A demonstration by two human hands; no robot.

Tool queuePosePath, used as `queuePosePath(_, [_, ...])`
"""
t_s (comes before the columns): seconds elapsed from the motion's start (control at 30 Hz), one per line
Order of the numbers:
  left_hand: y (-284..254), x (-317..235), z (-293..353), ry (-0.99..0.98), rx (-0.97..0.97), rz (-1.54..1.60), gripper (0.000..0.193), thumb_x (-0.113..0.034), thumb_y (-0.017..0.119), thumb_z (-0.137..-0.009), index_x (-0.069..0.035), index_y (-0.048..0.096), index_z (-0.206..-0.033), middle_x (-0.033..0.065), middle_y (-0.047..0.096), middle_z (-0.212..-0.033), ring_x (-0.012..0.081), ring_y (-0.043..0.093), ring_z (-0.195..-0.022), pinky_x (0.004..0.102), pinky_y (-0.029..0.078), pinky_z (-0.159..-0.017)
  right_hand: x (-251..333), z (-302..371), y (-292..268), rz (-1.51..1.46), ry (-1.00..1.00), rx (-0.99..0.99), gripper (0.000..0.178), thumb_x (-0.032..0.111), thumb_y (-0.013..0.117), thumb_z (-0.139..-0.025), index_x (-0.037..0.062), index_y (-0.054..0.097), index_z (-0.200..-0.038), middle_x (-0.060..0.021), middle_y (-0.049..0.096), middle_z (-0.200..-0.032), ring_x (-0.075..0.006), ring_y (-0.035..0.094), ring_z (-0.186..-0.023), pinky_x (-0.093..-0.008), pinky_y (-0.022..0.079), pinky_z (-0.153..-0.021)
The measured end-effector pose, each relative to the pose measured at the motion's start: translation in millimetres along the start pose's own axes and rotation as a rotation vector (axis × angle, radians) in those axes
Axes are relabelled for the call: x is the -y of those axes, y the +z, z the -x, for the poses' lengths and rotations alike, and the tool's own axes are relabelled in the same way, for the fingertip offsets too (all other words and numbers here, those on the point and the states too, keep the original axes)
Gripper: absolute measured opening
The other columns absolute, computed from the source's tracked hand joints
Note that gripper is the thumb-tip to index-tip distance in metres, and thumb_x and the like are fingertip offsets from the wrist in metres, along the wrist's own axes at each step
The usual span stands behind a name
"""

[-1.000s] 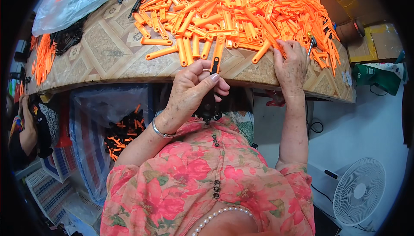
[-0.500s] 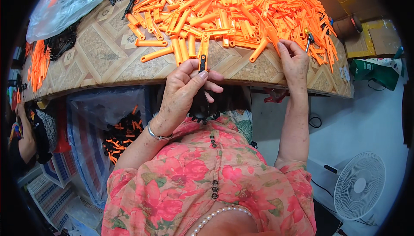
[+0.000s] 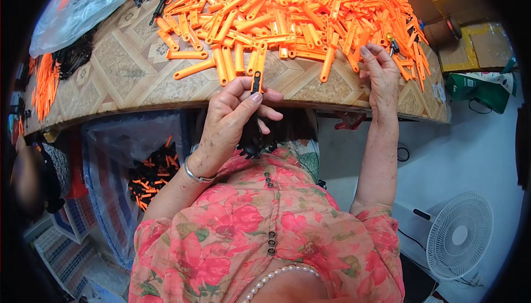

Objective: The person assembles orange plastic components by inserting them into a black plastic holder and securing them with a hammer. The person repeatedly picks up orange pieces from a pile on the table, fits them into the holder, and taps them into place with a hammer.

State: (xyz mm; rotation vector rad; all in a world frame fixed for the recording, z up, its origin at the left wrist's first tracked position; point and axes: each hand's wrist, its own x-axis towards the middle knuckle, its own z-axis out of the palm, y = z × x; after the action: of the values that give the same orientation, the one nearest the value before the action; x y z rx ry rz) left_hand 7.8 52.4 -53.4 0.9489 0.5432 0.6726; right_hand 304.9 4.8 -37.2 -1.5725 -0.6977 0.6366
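My left hand [image 3: 232, 109] is closed around a black utensil with an orange handle [image 3: 259, 65], at the near table edge. The orange handle points up from my fingers, with a black shank seated in its lower end. Below the hand hangs the utensil's dark toothed head [image 3: 258, 147], partly hidden by the fingers. My right hand [image 3: 381, 79] is at the near right side of a large pile of orange handle pieces [image 3: 310, 4]. Its thumb and forefinger pinch one orange handle piece [image 3: 363, 37], whose end rises above the fingertips.
Black utensil parts [image 3: 72, 59] and a clear plastic bag [image 3: 83, 15] lie on the table's left. A small metal-shafted tool [image 3: 392, 44] stands by the pile's right side. Below left, a striped bag [image 3: 105, 153] holds orange-and-black pieces. A white fan [image 3: 460, 235] stands at lower right.
My right hand has shifted slightly right, lifting an orange handle piece away from the others in the pile. My left hand still holds the utensil in nearly the same place.
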Motion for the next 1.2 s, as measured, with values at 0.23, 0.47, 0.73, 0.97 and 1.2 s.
queuePosePath(0.23, [8, 4, -4, 0.025, 0.03, -0.019, 0.023, -0.013, 0.053, -0.099, 0.002, 0.054, -0.116, 0.0131, 0.067, -0.1, 0.015, 0.069, -0.081, 0.0211, 0.054, -0.059, 7, 88, 56, -0.27, 0.03, 0.359, 0.016, 0.007, 0.069, -0.088, 0.0024, 0.063, -0.102, -0.002, 0.065, -0.082, -0.0051, 0.058, -0.066, -0.0186, 0.045, -0.051])
queuePosePath(0.47, [9, 1, 3, -0.089, 0.036, -0.138, 0.018, -0.01, 0.061, -0.094, -0.001, 0.059, -0.11, 0.0026, 0.066, -0.085, 0.0052, 0.061, -0.066, 0.0188, 0.052, -0.058, -14, 116, 71, -0.254, 0.052, 0.444, 0.021, 0.004, 0.07, -0.087, 0.0021, 0.064, -0.107, -0.0019, 0.067, -0.088, -0.0039, 0.058, -0.071, -0.0186, 0.047, -0.058])
queuePosePath(0.73, [-2, -2, 5, -0.125, 0.177, -0.351, 0.016, -0.009, 0.062, -0.094, -0.002, 0.06, -0.107, 0.0003, 0.065, -0.081, 0.0038, 0.059, -0.064, 0.018, 0.05, -0.058, 14, 111, 53, 0.563, -0.711, 0.535, 0.031, 0.005, 0.075, -0.076, 0.0061, 0.068, -0.107, -0.0078, 0.065, -0.092, -0.0217, 0.063, -0.078, -0.0314, 0.051, -0.065])
queuePosePath(0.97, [-9, -8, 5, -0.208, 0.286, -0.37, 0.016, -0.01, 0.062, -0.094, -0.002, 0.061, -0.108, 0.0014, 0.069, -0.086, 0.0043, 0.061, -0.069, 0.0175, 0.05, -0.06, 36, 117, 35, 0.781, -0.709, 0.604, 0.026, 0.011, 0.076, -0.075, 0.0084, 0.071, -0.101, -0.0062, 0.064, -0.086, -0.0223, 0.062, -0.076, -0.0335, 0.05, -0.065])
queuePosePath(1.2, [-10, -13, 5, -0.229, 0.408, -0.49, 0.019, -0.008, 0.065, -0.09, 0.0, 0.061, -0.106, 0.0029, 0.069, -0.082, 0.0056, 0.063, -0.07, 0.0194, 0.052, -0.06, 46, 105, 34, 0.86, -0.969, 0.543, 0.029, 0.012, 0.077, -0.072, 0.0103, 0.072, -0.101, -0.004, 0.066, -0.101, -0.0231, 0.063, -0.093, -0.0377, 0.048, -0.086])
